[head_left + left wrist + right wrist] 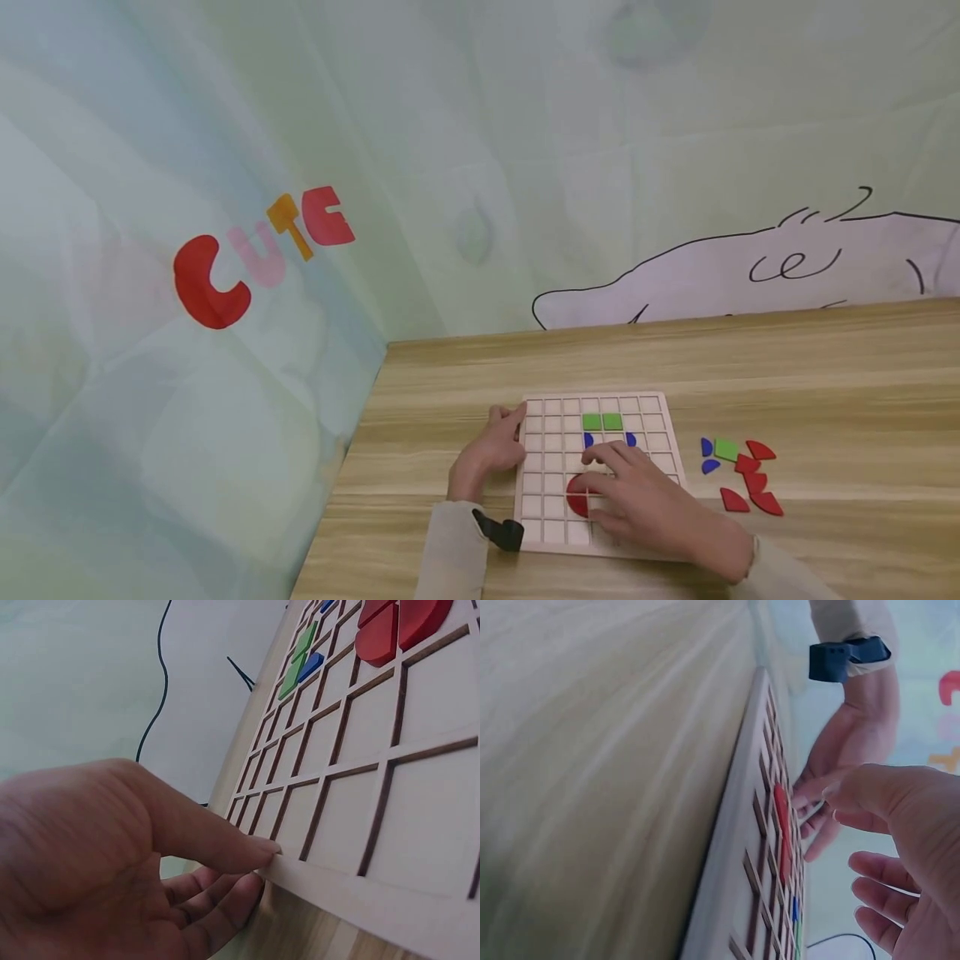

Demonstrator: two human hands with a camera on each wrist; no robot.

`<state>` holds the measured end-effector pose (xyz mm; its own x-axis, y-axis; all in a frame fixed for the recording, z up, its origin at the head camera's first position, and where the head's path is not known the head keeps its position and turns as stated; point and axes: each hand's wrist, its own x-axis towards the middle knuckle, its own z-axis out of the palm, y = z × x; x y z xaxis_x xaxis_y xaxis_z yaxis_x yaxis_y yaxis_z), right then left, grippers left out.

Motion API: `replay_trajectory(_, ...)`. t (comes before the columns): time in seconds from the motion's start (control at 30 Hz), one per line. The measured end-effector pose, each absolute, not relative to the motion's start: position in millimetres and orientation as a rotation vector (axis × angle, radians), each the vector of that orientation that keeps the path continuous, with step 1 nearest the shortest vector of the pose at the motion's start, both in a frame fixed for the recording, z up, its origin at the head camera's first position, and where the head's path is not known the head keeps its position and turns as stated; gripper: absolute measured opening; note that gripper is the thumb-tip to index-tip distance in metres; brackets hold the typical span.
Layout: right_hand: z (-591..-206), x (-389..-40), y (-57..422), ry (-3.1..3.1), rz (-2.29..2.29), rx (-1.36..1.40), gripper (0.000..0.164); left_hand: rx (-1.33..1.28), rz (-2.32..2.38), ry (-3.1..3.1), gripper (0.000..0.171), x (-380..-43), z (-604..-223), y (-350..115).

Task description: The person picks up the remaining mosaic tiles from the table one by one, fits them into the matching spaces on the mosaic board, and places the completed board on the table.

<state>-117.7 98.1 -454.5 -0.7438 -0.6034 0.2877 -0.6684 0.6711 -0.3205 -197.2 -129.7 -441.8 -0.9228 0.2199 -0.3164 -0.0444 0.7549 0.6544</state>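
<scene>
A pale wooden grid board [552,461] lies on the table with square cells. My left hand [489,454] grips its left side; in the left wrist view the thumb [217,844] presses the rim while the fingers curl below the edge. Over the board's lower right part hovers my right hand [648,504], fingers loosely bent and apart, nothing between them in the right wrist view. Red rounded pieces [576,498] sit in cells under that hand, partly hidden by it. Two green squares [602,422] fill cells higher up, with blue pieces [631,439] just below them.
Right of the board several loose pieces lie on the wood-grain table [862,433]: red quarter shapes [734,500], a green square [726,450] and small blue pieces [707,447]. Printed cloth walls stand behind and to the left. A black band [498,531] is on the left wrist.
</scene>
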Motion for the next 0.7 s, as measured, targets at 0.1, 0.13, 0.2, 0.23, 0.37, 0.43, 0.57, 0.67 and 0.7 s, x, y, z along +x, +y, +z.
replay_trajectory(0.1,-452,-117,106,-2.752,0.592,0.982,0.032,0.146,0.969,2.582,0.079,-197,-442,-130)
replay_trajectory(0.13,-451,-117,108,-2.744,0.584,0.963,0.032,0.152,0.964,2.585,0.079,-197,-443,-130)
replay_trajectory(0.2,-450,-118,113,-2.717,0.566,0.927,0.032,0.156,0.957,2.59,0.078,-197,-443,-131)
replay_trajectory(0.23,-448,-118,116,-2.702,0.563,0.91,0.032,0.159,0.956,2.592,0.078,-197,-442,-131)
replay_trajectory(0.37,-443,-118,128,-2.691,0.56,0.814,0.035,0.165,0.953,2.597,0.078,-197,-441,-131)
replay_trajectory(0.43,-441,-117,135,-2.696,0.569,0.768,0.035,0.169,0.949,2.598,0.078,-197,-440,-131)
replay_trajectory(0.57,-439,-115,149,-2.657,0.59,0.726,0.036,0.17,0.941,2.597,0.078,-196,-439,-131)
replay_trajectory(0.67,-440,-112,161,-2.579,0.59,0.724,0.038,0.166,0.947,2.599,0.077,-196,-440,-131)
replay_trajectory(0.7,-442,-111,165,-2.547,0.585,0.726,0.038,0.166,0.946,2.599,0.077,-195,-440,-131)
